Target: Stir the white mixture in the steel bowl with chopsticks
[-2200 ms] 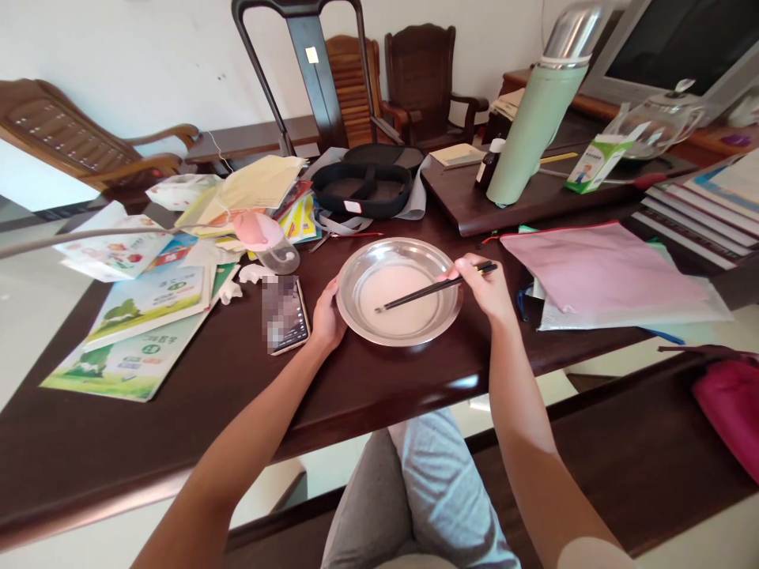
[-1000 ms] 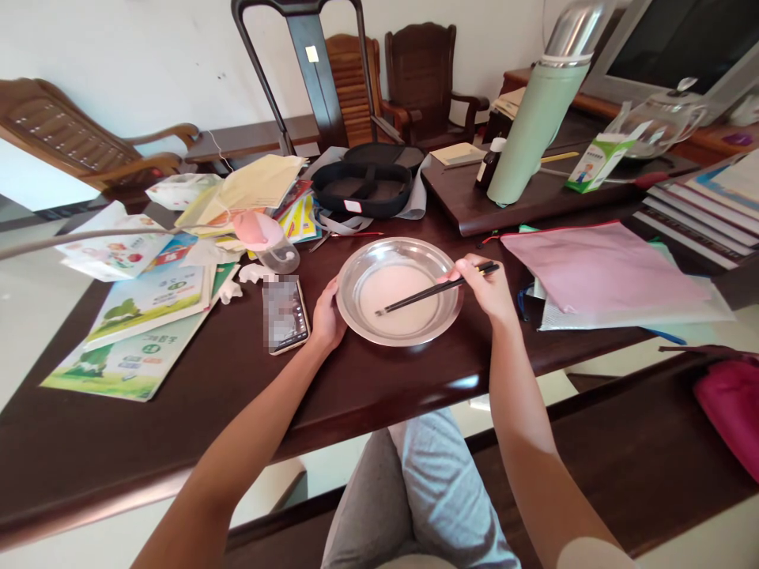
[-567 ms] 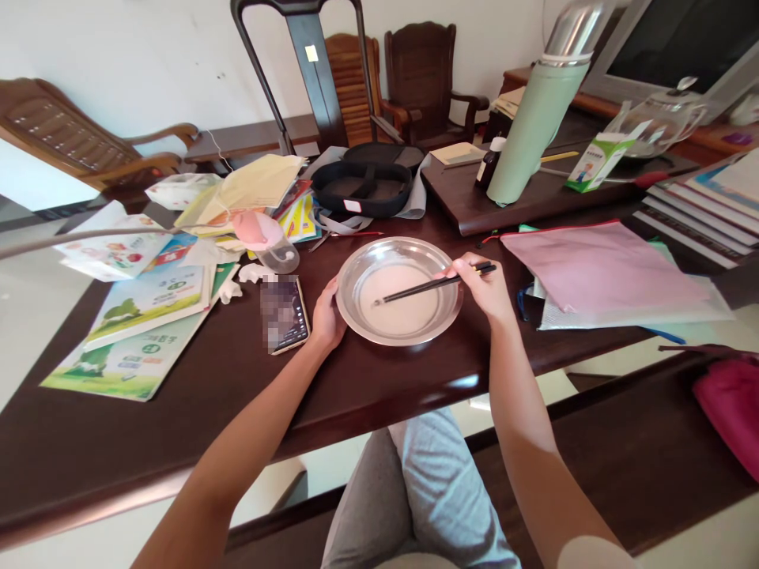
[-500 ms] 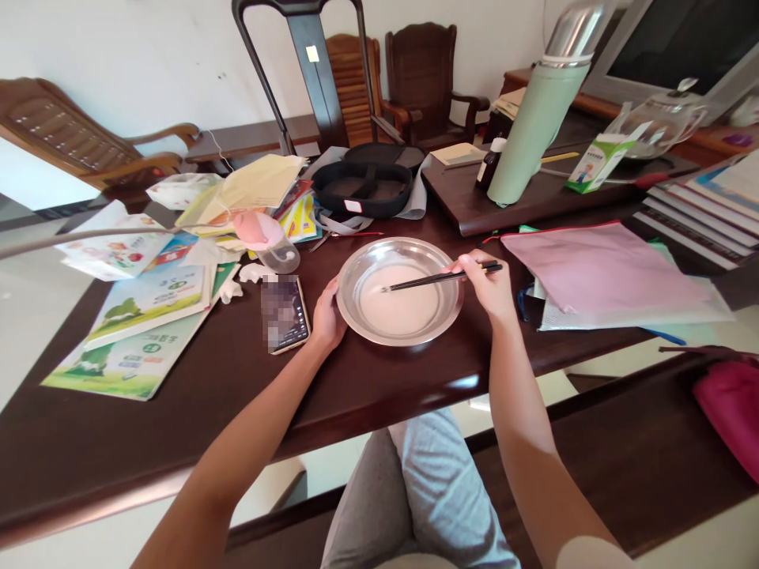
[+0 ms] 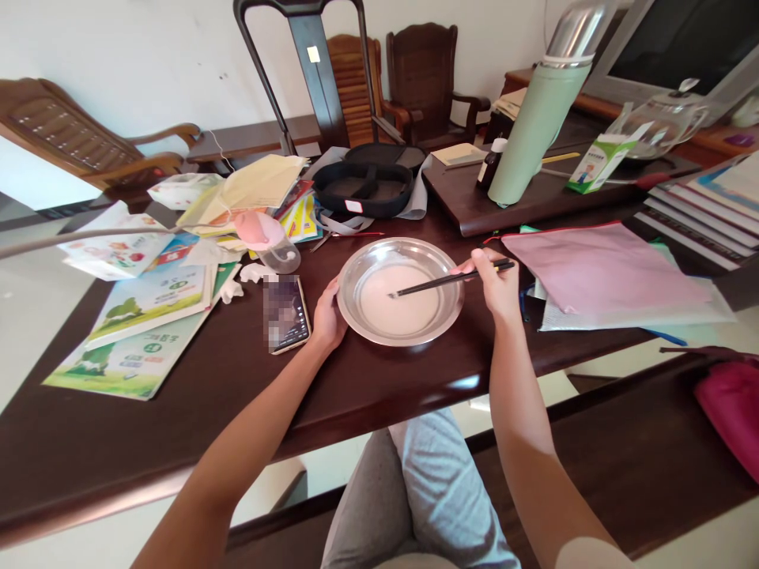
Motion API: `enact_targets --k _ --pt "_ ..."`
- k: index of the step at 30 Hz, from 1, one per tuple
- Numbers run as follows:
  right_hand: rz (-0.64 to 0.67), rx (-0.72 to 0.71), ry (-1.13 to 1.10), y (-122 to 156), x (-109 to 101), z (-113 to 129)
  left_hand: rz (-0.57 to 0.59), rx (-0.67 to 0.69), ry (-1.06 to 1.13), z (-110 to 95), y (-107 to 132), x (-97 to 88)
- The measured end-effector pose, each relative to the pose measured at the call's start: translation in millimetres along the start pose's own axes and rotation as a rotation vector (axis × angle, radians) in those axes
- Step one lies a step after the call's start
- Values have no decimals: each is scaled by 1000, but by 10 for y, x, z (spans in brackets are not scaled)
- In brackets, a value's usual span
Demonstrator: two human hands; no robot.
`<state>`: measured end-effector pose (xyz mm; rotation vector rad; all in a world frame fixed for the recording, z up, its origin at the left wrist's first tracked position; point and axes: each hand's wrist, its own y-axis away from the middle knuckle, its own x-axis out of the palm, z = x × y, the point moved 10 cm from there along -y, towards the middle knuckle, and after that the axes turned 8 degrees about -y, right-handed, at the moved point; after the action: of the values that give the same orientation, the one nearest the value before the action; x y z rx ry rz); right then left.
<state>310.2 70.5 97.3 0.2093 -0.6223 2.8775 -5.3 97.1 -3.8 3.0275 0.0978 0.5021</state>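
Cupping a shiny round metal basin (image 5: 350,298) and pinching slim chopsticks (image 5: 432,282) are the left (image 5: 328,318) and right hands (image 5: 499,284), respectively.

There are two hands (image 5: 330,318), one bowl (image 5: 354,284), one pair of chopsticks (image 5: 436,282), one phone (image 5: 288,314), one flask (image 5: 538,130), one glass teapot (image 5: 658,126), one black case (image 5: 383,207), one television (image 5: 676,43) and four chairs (image 5: 323,87)

"Any way in left of the bowl (image 5: 359,273)?"
"No, the left hand (image 5: 330,314) is there, phone (image 5: 295,314) just beside it!"
"On the right, then?"
"The right hand (image 5: 496,282) and chopsticks (image 5: 430,284) bar it, pouch (image 5: 598,269) just beyond!"
"Near side?"
"Bare table (image 5: 391,375)!"
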Motion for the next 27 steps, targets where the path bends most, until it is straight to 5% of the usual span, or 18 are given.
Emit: enact_targets --k 7,13,19,24,27 --pt "182 74 48 40 209 -65 1 20 -16 -23 4 7" --pt "-25 5 16 1 -27 -10 3 -2 -10 -1 6 1" --pt "150 57 38 29 171 -46 -4 6 3 -15 4 0" --pt "-26 -2 24 -1 -33 -4 1 -2 -8 -12 8 6" --pt "16 10 7 7 6 -25 -5 -1 2 -7 6 -4"
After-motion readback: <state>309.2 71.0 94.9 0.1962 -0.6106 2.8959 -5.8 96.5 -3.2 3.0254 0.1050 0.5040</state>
